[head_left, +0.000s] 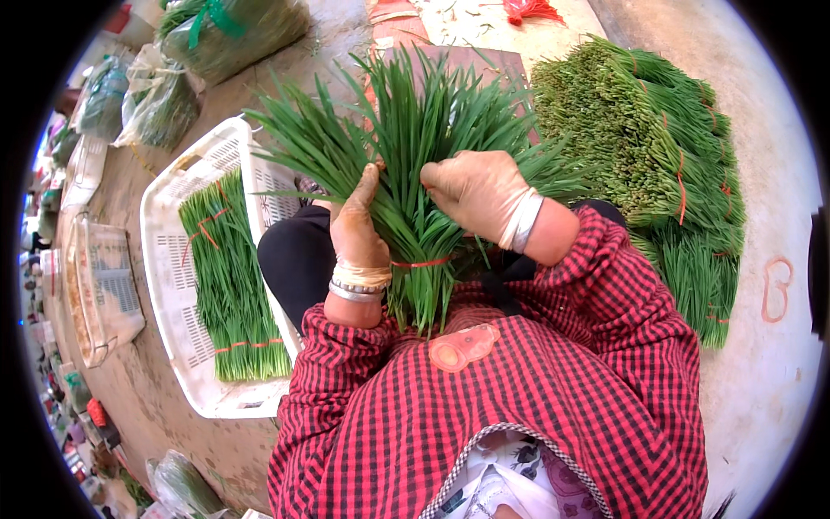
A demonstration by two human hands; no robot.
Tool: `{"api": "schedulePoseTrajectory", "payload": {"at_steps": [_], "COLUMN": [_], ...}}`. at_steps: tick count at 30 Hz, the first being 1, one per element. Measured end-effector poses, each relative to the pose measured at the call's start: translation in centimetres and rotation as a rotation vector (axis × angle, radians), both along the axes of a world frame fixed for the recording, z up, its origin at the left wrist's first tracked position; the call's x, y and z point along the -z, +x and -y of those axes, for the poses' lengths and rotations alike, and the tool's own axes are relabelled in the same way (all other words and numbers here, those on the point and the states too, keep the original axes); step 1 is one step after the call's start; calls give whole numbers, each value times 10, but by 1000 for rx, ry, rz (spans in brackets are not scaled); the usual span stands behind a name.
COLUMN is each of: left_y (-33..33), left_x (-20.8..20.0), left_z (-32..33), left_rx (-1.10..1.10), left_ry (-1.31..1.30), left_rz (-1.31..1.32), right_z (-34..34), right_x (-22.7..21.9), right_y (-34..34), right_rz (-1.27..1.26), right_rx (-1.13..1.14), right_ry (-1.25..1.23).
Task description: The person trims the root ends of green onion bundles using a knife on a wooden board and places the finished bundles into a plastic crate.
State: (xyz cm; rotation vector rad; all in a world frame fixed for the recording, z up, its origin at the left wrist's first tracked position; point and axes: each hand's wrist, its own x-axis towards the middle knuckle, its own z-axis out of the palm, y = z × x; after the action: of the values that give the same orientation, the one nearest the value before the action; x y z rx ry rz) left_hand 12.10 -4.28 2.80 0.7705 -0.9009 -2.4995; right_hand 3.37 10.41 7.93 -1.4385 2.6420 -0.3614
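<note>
A large bunch of garlic chives [405,186] stands between my hands over my lap, its green leaves fanning out at the far side. An orange-red band [421,262] circles its lower part, with short leaf ends below. My left hand [359,232], in a thin pale glove, is closed against the bunch's left side, thumb pointing up along the leaves. My right hand [480,192], gloved likewise, is closed in a pinch at the leaves on the right; its fingertips are partly hidden. Each wrist wears a bracelet.
At left, a white plastic crate [207,400] holds banded chives. Many banded bundles [640,138] are piled at right. Filled plastic bags [238,39] stand at the far left, and another basket [102,290] sits beyond the crate. Red strands [532,10] lie at the far edge.
</note>
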Motion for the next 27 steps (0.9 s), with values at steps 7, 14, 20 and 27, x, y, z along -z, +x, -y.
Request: {"api": "schedulePoseTrajectory", "payload": {"at_steps": [7, 14, 20, 27], "left_y": [1, 0, 1, -2], "left_x": [1, 0, -10, -8], "left_z": [3, 3, -2, -4], "left_rx": [-38, -21, 11, 11], "left_ry": [13, -19, -66, -106], "left_rz": [21, 30, 12, 26], "right_z": [-16, -13, -9, -7], "right_x": [29, 27, 27, 40], "right_y": [-11, -37, -54, -67], "right_rz": [872, 838, 752, 679], "right_rx": [453, 441, 402, 342], "right_ry": [-889, -831, -584, -537]}}
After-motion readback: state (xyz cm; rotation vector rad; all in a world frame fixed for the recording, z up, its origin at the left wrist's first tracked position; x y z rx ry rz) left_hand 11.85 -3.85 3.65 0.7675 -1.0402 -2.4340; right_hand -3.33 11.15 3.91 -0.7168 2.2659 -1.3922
